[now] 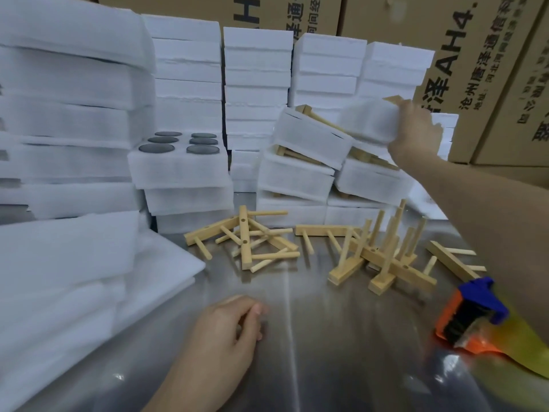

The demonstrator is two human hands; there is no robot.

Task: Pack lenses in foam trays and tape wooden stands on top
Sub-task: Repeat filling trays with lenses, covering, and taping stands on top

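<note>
**Progress.** We count several finished packs [300, 138] heaped at the right rear. Each is a white foam tray with a wooden stand against its top, and they lie tilted on one another. We judge the job about midway. One filled tray [178, 168] sits open on a short stack left of centre, with six lenses [181, 144] showing in its round wells and no stand on it. Many loose wooden stands [255, 242] lie scattered on the steel table [312, 367].

**Hands.** Our right hand [416, 132] reaches to the heap, fingers curled over the end of a foam pack [368, 123] held at its top. A pale wooden tip shows above the pack. The pack is blurred, so we cannot tell whether it touches its neighbours. Our left hand [225, 331] rests on the table, fingers loosely curled round nothing.

**Materials.**
- Foam: white, soft-edged rectangular blocks with a faintly fibrous skin. Further stacked foam blocks [255, 69] line the rear, and foam sheets [59, 114] are piled at left.
- Lenses: dark grey round discs with a dull surface.
- Stands: pale bare wood, made of square bars with round dowel pegs set in drilled holes.
- Table: brushed metal, streaked with reflections.
- Tape dispenser [475, 316]: orange and blue plastic with yellowish tape, lying beside our right forearm.
- Cartons [475, 55]: brown cardboard printed in black, behind everything.
</note>
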